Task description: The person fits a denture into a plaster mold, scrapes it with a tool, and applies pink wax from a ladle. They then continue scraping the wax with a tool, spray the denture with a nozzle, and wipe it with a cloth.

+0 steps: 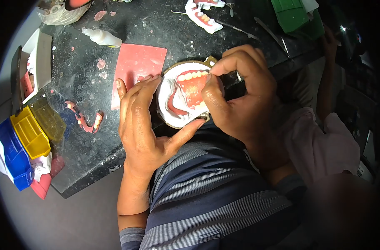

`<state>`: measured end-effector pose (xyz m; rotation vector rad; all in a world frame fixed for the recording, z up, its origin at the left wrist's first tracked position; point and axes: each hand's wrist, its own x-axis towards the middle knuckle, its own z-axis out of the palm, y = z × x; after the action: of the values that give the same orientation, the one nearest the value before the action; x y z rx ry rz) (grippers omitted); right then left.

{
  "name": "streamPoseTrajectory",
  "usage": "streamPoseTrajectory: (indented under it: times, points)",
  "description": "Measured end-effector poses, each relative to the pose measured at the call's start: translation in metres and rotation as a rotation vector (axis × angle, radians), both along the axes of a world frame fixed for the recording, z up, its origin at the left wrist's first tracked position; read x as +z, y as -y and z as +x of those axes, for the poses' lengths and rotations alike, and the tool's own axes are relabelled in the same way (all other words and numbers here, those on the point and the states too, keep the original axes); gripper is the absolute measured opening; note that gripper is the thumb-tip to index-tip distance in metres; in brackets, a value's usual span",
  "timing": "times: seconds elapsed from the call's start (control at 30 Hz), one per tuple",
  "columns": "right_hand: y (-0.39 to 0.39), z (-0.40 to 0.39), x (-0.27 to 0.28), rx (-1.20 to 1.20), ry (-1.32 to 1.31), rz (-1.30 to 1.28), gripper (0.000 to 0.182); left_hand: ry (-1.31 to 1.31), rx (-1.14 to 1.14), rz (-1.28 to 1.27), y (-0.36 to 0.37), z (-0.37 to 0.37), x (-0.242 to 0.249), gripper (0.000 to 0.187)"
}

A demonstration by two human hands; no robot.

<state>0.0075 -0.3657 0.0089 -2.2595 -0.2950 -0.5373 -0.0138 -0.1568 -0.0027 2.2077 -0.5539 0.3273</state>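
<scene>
A round brass-coloured flask half [211, 61] filled with white plaster [169, 89] sits near the table's front edge. Set in the plaster is a pink denture [192, 88] with a row of cream teeth. My left hand [143, 118] curves around the flask's left side, fingers on the rim and thumb along the lower edge. Over the right side of the denture, my right hand [246, 89] has thumb and index finger pinched together beside the teeth. Whatever lies between those fingertips is hidden. Partly under my left fingers lies a pink wax sheet [140, 62].
Left of my hand lie partial dentures [88, 123]. A dropper bottle [101, 37], plaster cast with teeth [200, 16], thin metal instrument [235, 28] and knife [271, 36] lie farther back. Yellow tray [29, 131], blue tray [13, 152] and green container [290, 16] flank the table. Another person [319, 137] is at right.
</scene>
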Motion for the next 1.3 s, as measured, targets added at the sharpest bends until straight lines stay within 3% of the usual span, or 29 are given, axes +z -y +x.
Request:
streamPoseTrajectory:
  times: [1.3]
  points:
    - [0.004,-0.019,0.013,-0.036,-0.121,-0.035,0.021,-0.035,0.029,0.012,0.001,-0.001,0.000,0.090]
